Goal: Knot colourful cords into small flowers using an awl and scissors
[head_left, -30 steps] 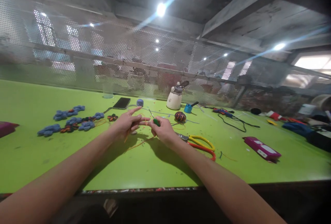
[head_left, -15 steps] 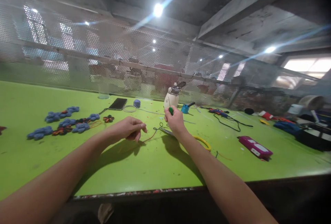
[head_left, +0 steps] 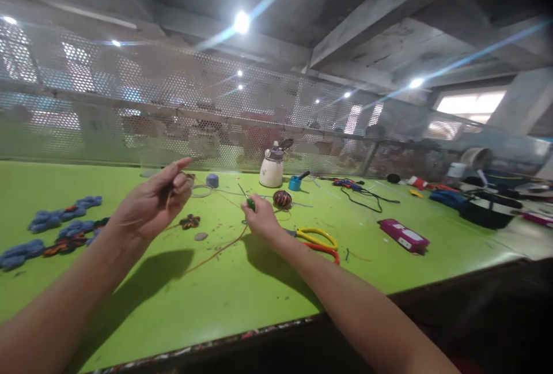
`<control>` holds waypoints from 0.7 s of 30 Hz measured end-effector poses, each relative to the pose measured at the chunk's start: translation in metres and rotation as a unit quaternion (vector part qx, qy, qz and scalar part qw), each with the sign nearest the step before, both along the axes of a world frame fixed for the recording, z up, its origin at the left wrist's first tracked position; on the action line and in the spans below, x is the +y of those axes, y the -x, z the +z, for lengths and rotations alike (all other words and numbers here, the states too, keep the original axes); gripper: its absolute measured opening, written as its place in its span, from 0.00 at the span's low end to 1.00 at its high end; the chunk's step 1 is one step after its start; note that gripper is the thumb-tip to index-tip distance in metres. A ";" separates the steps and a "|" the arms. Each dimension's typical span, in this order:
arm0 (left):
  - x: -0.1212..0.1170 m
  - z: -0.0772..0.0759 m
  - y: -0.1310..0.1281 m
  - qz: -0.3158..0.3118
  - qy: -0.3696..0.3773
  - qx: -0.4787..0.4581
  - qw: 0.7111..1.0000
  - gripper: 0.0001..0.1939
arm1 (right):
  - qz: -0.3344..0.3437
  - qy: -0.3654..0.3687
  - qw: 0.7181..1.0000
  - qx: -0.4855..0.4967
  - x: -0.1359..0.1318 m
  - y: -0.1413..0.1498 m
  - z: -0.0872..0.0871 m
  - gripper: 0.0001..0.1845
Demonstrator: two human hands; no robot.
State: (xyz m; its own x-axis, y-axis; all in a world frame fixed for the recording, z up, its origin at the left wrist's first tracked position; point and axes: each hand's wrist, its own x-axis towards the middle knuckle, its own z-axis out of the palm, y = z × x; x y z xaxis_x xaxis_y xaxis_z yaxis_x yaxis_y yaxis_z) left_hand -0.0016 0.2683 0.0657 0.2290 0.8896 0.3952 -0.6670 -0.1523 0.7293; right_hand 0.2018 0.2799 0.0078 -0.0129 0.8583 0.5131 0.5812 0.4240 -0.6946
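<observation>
1. The green-handled hook (head_left: 250, 204) is gripped in the right hand (head_left: 264, 219), the fingers closed around its handle; its thin metal shaft is pointed up and away, above the green table (head_left: 259, 293).
2. The left hand (head_left: 153, 207) is raised, well apart from the right, with the fingers bent and 1 fingertip pointed upward. A bit of orange yarn is seen against the fingers; whether it is pinched cannot be told.
3. 1 orange strand (head_left: 216, 254) is laid in a curve across the table, its far end near the right hand.
4. Just beyond the right hand, 1 dark multicoloured yarn ball (head_left: 282, 199) is seen. The scissors (head_left: 317, 238), with 1 yellow and 1 orange handle loop, are partly covered by the right forearm.
5. 1 black-and-orange flower (head_left: 190, 222) is placed between the hands, near a grey disc (head_left: 201, 236).
6. Blue yarn flowers (head_left: 43, 219) are laid out at far left, partly hidden by the left arm.
</observation>
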 end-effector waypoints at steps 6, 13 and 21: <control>0.019 -0.018 0.009 0.301 -0.024 0.410 0.861 0.18 | 0.121 -0.018 0.992 0.006 -0.014 0.003 0.009 0.10; 0.026 -0.032 0.000 0.274 -0.066 0.569 0.773 0.18 | 0.033 -0.036 0.993 0.109 0.006 -0.025 0.021 0.12; -0.016 -0.007 -0.015 -0.052 -0.028 0.179 0.982 0.11 | 0.100 0.007 0.994 0.049 0.004 -0.015 0.010 0.11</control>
